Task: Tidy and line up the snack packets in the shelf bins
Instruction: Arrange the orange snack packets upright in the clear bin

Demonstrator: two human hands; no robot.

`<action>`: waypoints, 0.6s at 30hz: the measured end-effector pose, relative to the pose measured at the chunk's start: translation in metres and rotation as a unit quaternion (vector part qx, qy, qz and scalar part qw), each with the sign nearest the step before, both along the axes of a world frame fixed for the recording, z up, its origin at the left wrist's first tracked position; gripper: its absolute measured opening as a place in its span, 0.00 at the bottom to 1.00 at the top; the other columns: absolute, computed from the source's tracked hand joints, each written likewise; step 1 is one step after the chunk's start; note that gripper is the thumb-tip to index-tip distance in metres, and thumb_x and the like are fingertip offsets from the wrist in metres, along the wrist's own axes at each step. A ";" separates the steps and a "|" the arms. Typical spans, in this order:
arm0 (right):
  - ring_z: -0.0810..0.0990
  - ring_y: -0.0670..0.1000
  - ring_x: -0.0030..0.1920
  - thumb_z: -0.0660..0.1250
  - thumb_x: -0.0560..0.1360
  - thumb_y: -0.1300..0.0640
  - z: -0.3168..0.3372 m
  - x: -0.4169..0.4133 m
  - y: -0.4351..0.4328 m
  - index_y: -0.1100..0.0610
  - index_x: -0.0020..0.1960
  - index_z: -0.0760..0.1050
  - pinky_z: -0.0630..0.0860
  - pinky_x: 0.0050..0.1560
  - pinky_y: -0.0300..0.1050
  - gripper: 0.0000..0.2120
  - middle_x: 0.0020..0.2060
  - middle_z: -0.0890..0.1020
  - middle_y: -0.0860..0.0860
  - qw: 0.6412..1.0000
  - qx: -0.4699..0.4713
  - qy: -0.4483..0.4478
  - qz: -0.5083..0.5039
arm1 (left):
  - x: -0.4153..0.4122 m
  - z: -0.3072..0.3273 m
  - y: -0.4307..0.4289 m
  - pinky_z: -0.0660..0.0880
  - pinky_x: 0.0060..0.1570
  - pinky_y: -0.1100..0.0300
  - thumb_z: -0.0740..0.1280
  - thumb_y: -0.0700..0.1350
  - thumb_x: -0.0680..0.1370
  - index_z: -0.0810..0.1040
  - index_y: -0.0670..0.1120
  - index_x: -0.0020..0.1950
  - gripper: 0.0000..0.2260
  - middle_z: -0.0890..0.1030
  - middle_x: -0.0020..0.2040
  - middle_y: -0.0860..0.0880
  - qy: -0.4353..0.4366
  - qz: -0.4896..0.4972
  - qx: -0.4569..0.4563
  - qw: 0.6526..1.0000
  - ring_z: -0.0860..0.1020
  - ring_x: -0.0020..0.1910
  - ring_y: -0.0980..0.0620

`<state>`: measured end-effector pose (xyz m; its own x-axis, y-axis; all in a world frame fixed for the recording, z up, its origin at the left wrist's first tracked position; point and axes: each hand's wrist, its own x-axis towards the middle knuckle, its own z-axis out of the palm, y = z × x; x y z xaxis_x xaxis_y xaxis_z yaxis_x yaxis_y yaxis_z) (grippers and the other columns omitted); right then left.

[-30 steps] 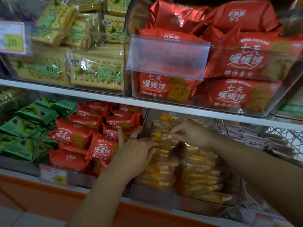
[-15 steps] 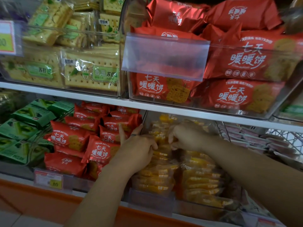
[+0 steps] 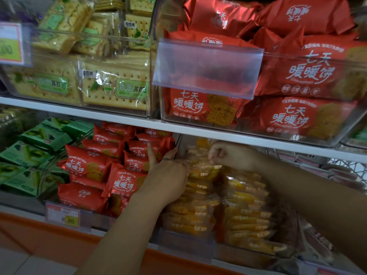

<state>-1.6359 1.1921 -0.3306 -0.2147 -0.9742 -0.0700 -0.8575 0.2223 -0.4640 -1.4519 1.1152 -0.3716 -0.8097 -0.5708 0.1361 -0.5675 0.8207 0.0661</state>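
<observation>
Yellow snack packets (image 3: 244,213) stand in two rows inside a clear bin (image 3: 186,244) on the lower shelf. My left hand (image 3: 168,175) reaches into the left row, fingers curled over the tops of the packets, thumb pointing up along the bin's left wall. My right hand (image 3: 232,155) sits at the back of the bin, fingers curled and pinching the top edge of a rear yellow packet (image 3: 200,155). My hands hide the back packets.
Red biscuit packets (image 3: 123,181) fill the bin to the left, green packets (image 3: 29,153) beyond them. The upper shelf (image 3: 119,121) carries bins of soda crackers (image 3: 111,90) and larger red packets (image 3: 294,76). A wire basket (image 3: 345,165) is at the right.
Both hands have shifted slightly toward the back of the yellow-packet bin. My right hand's fingers have curled tighter on the rear packets. The view has drifted a little.
</observation>
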 end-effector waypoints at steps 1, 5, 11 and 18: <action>0.73 0.39 0.38 0.69 0.73 0.60 0.000 -0.002 0.004 0.54 0.48 0.78 0.67 0.38 0.26 0.04 0.38 0.76 0.43 1.000 0.021 0.020 -0.002 | 0.000 0.002 -0.001 0.27 0.63 0.33 0.53 0.48 0.82 0.77 0.56 0.59 0.15 0.73 0.65 0.61 -0.010 -0.001 0.001 1.000 0.50 0.76 0.55; 0.76 0.41 0.38 0.72 0.70 0.55 -0.006 0.001 0.006 0.47 0.40 0.77 0.67 0.36 0.34 0.05 0.34 0.77 0.39 0.993 0.057 0.106 -0.013 | -0.003 0.012 -0.002 0.29 0.64 0.33 0.53 0.48 0.81 0.79 0.55 0.55 0.14 0.76 0.62 0.58 -0.044 -0.008 0.003 0.999 0.52 0.75 0.53; 0.77 0.45 0.43 0.68 0.74 0.53 -0.013 0.012 0.007 0.50 0.43 0.79 0.68 0.41 0.37 0.03 0.38 0.79 0.44 0.988 -0.014 0.149 -0.021 | -0.007 0.018 -0.013 0.29 0.66 0.35 0.54 0.48 0.81 0.70 0.54 0.63 0.12 0.78 0.59 0.55 -0.006 -0.024 0.032 0.999 0.56 0.75 0.53; 0.77 0.46 0.42 0.66 0.75 0.54 -0.021 0.028 -0.001 0.50 0.46 0.79 0.65 0.42 0.36 0.03 0.36 0.78 0.44 0.986 -0.109 0.116 -0.050 | -0.017 0.025 -0.034 0.42 0.70 0.37 0.61 0.54 0.79 0.73 0.58 0.63 0.13 0.73 0.64 0.55 -0.014 -0.053 0.064 0.996 0.61 0.71 0.54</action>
